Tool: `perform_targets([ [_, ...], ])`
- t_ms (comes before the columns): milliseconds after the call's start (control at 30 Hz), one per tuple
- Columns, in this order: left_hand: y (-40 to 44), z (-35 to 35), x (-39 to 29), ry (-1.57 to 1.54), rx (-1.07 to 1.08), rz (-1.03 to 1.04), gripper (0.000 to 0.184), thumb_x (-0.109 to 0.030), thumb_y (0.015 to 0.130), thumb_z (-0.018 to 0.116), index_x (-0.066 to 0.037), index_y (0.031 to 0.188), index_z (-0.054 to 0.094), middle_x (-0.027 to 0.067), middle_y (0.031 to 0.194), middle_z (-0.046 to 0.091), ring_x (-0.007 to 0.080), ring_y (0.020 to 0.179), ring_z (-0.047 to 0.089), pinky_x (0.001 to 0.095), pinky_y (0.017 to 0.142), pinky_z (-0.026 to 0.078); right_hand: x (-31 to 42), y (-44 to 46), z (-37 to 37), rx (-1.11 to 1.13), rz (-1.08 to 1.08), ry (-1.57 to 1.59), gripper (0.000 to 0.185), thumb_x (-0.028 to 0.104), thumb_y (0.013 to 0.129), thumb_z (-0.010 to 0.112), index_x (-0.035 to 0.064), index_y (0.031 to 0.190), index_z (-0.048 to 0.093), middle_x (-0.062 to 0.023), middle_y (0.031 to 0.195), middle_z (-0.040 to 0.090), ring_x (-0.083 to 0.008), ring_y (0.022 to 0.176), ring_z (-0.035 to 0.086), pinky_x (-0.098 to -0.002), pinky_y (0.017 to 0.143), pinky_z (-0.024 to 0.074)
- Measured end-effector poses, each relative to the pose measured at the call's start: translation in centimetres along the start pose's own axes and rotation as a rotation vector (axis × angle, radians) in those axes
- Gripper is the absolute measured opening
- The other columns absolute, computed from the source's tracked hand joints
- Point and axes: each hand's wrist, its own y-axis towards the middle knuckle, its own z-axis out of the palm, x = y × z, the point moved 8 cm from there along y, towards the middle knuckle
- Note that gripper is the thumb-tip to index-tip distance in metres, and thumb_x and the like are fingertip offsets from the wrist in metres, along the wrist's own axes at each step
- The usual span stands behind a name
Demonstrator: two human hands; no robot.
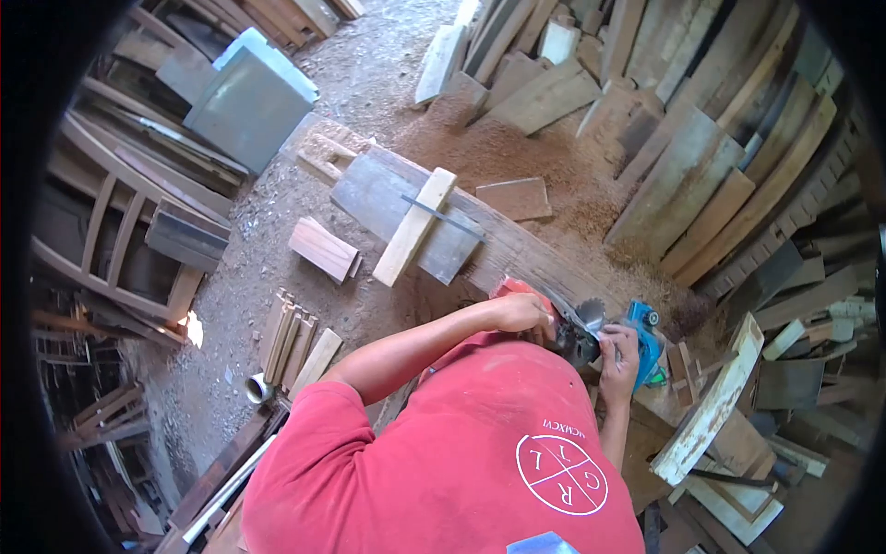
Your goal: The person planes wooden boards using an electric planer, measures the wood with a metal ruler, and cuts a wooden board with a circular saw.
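Observation:
A circular saw with a toothed round blade (589,312) and a blue housing (652,343) lies over the plank in front of my chest. My right hand (618,355) is closed on the saw, between the blade and the blue part. My left hand (521,314) is closed at the saw's other side, beside an orange-red piece (524,287) and a dark part of the tool. What its fingers hold is partly hidden.
Left along the long plank (526,235) lie a grey board (374,189), a pale wood strip (415,226) and a thin dark bar. Cut blocks (323,247) sit on the ground. Sawdust (554,157) and leaning boards (678,185) fill the far side. A white-painted timber (711,402) stands at right.

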Motion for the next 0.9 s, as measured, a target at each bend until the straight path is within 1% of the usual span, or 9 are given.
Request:
perform_targets([
  [133, -1.0, -10.6, 1.2, -0.041, -0.312, -0.055, 0.039, -0.033, 0.102, 0.065, 0.002, 0.101, 0.079, 0.0155, 0.097, 0.080, 0.0222, 0.090, 0.077, 0.0415, 0.077, 0.060, 0.4, -0.7, -0.4, -0.005, -0.044, -0.063, 0.019, 0.017, 0.103, 0.068, 0.0009, 0.094, 0.072, -0.0129, 0.110, 0.068, -0.0254, 0.107, 0.062, -0.0355, 0.097, 0.0463],
  [200, -3.8, -21.0, 2.1, 0.237, -1.039, 0.206, 0.040, -0.036, 0.097, 0.071, 0.003, 0.102, 0.078, 0.0238, 0.101, 0.078, 0.0329, 0.096, 0.077, 0.0449, 0.081, 0.060, -0.2, -1.2, -0.7, -0.020, 0.032, -0.021, 0.013, 0.013, 0.098, 0.072, 0.0013, 0.092, 0.074, -0.0139, 0.111, 0.069, -0.0272, 0.107, 0.064, -0.0368, 0.096, 0.0485],
  [267, -6.2, -27.8, 4.5, 0.579, -1.461, 0.283, 0.045, -0.040, 0.091, 0.075, 0.003, 0.104, 0.075, 0.0300, 0.104, 0.075, 0.0425, 0.101, 0.074, 0.0483, 0.088, 0.058, -0.5, -1.7, -0.9, -0.035, 0.012, -0.021, 0.010, 0.010, 0.096, 0.073, 0.0006, 0.094, 0.074, -0.0144, 0.110, 0.070, -0.0280, 0.109, 0.065, -0.0366, 0.097, 0.0489],
  [333, -6.8, -32.9, 10.5, 0.369, -1.596, -0.108, 0.056, -0.044, 0.085, 0.077, 0.001, 0.117, 0.070, 0.0327, 0.122, 0.070, 0.0477, 0.115, 0.067, 0.0499, 0.101, 0.054, -2.1, -2.2, -0.9, -0.059, 0.017, -0.026, 0.011, 0.011, 0.095, 0.074, 0.0002, 0.094, 0.074, -0.0150, 0.108, 0.070, -0.0283, 0.107, 0.065, -0.0377, 0.096, 0.0499],
  [500, -6.2, -35.9, 13.1, 0.260, -1.603, -0.186, 0.035, -0.026, 0.093, 0.067, 0.000, 0.117, 0.069, 0.0331, 0.121, 0.069, 0.0459, 0.116, 0.068, 0.0518, 0.104, 0.053, -0.8, -2.2, -1.4, -0.079, 0.002, 0.000, 0.018, 0.019, 0.094, 0.078, 0.0013, 0.090, 0.077, -0.0124, 0.099, 0.072, -0.0283, 0.098, 0.068, -0.0372, 0.090, 0.0516],
  [633, -7.8, -34.6, 10.7, 0.159, -1.535, -0.352, 0.048, -0.027, 0.095, 0.063, 0.002, 0.133, 0.062, 0.0321, 0.119, 0.072, 0.0442, 0.115, 0.071, 0.0525, 0.100, 0.055, -1.2, -2.3, -1.6, -0.109, 0.054, 0.025, 0.020, 0.021, 0.094, 0.080, 0.0014, 0.093, 0.078, -0.0120, 0.092, 0.074, -0.0273, 0.092, 0.069, -0.0364, 0.085, 0.0528],
  [700, -9.0, -33.3, 8.4, 0.317, -1.715, -0.007, 0.048, -0.031, 0.095, 0.065, 0.002, 0.130, 0.066, 0.0296, 0.114, 0.074, 0.0445, 0.110, 0.072, 0.0511, 0.098, 0.056, -1.2, -2.1, -1.8, -0.144, 0.023, 0.011, 0.020, 0.021, 0.094, 0.080, 0.0017, 0.093, 0.079, -0.0119, 0.090, 0.074, -0.0272, 0.091, 0.069, -0.0363, 0.084, 0.0528],
  [833, -15.7, -24.1, 1.0, -0.223, -1.392, 0.163, 0.033, -0.014, 0.097, 0.065, 0.003, 0.125, 0.073, 0.0247, 0.118, 0.075, 0.0327, 0.109, 0.074, 0.0419, 0.097, 0.056, -1.7, -2.1, -1.8, -0.145, 0.033, 0.008, 0.021, 0.024, 0.094, 0.080, 0.0024, 0.091, 0.079, -0.0121, 0.087, 0.073, -0.0280, 0.088, 0.070, -0.0371, 0.081, 0.0527],
  [900, -16.3, -23.1, 1.9, -0.099, -1.409, 0.373, 0.034, -0.010, 0.098, 0.063, 0.003, 0.128, 0.072, 0.0221, 0.121, 0.074, 0.0276, 0.110, 0.074, 0.0398, 0.095, 0.057, -0.4, -1.9, -1.8, -0.121, 0.016, -0.018, 0.022, 0.025, 0.096, 0.077, 0.0032, 0.091, 0.079, -0.0125, 0.087, 0.073, -0.0287, 0.085, 0.069, -0.0380, 0.078, 0.0523],
])
